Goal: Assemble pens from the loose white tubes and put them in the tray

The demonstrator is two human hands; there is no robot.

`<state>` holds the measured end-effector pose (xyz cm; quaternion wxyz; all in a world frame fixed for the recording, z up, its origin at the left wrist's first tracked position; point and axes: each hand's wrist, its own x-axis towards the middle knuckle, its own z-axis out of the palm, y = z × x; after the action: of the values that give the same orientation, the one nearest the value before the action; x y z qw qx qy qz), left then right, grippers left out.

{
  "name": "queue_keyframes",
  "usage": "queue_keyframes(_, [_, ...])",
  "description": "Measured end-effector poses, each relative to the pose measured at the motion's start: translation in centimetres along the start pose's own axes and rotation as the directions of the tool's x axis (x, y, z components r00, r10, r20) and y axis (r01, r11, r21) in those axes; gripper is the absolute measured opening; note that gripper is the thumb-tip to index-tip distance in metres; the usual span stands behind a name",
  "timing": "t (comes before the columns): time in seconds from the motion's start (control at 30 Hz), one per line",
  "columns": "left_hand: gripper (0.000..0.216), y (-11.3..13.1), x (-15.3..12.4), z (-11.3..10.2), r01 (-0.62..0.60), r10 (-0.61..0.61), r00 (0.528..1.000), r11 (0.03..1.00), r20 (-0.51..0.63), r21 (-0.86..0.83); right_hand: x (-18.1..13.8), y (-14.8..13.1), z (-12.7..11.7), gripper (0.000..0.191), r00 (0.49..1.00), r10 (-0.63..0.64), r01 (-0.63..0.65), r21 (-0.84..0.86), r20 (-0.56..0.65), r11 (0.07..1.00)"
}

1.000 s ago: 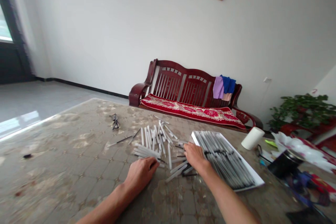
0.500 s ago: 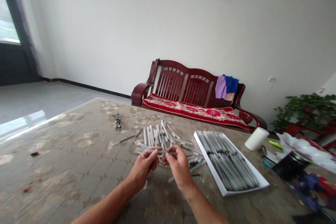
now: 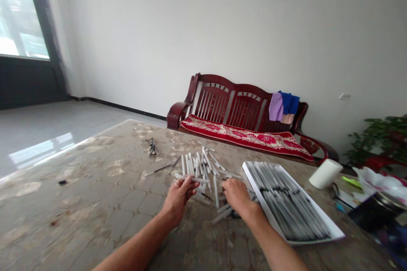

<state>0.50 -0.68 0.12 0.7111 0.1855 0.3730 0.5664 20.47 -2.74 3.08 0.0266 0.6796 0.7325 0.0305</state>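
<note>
My left hand (image 3: 178, 197) is raised a little above the table, its fingers pinched on a white pen barrel (image 3: 193, 178) held level. My right hand (image 3: 235, 194) rests palm down on the table among loose white barrels (image 3: 200, 165), its fingers curled over small dark parts; what it holds, if anything, is hidden. Several white barrels and thin black refills (image 3: 165, 167) lie scattered just beyond both hands. To the right lies a flat white tray (image 3: 330, 233) filled with rows of pens.
Black eyeglasses (image 3: 152, 146) lie farther back on the patterned table (image 3: 79, 186). A white roll (image 3: 326, 173), papers and a dark jar (image 3: 373, 214) crowd the right side. A red wooden bench (image 3: 244, 123) stands behind the table, a plant (image 3: 381, 135) at the right.
The hands were together holding one barrel between them. Now my right hand has let go and dropped to the table, while my left hand keeps the barrel. The camera has swung left.
</note>
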Motion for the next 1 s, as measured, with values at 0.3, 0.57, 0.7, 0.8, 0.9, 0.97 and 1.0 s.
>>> queue_keyframes(0.3, [0.018,0.5,-0.1,0.0,0.018,-0.018,0.999,1.0,0.029,-0.016,0.5,0.8,-1.5,0.031,0.989,-0.132,0.129,-0.039,-0.069,0.991])
queue_keyframes(0.57, [0.019,0.4,0.1,0.0,0.033,-0.037,0.998,0.996,-0.05,-0.08,-1.9,-0.7,-1.5,0.027,0.763,0.528,0.227,0.92,-0.373,0.321])
queue_keyframes(0.7, [0.021,0.6,0.2,0.0,0.055,-0.065,0.995,0.991,-0.075,-0.124,-2.6,-2.6,-0.6,0.04,0.774,0.608,0.264,0.963,-0.176,-0.057])
queue_keyframes(0.8, [0.022,0.6,0.2,-0.1,0.062,-0.072,0.995,0.989,-0.068,-0.135,-2.7,-3.2,-0.3,0.041,0.784,0.602,0.261,0.96,-0.15,-0.1])
queue_keyframes(0.9, [0.022,0.6,0.2,-0.1,0.058,-0.065,0.996,0.99,-0.055,-0.132,-2.8,-3.3,-0.2,0.04,0.789,0.595,0.267,0.957,-0.15,-0.112])
queue_keyframes(0.97, [0.022,0.5,0.1,-0.1,0.062,-0.068,0.997,0.99,-0.047,-0.123,-2.8,-3.4,0.0,0.039,0.798,0.584,0.262,0.958,-0.15,-0.112])
queue_keyframes(1.0, [0.022,0.5,0.1,-0.1,0.065,-0.07,0.997,0.991,-0.042,-0.119,-2.8,-3.5,0.1,0.039,0.803,0.578,0.258,0.96,-0.149,-0.111])
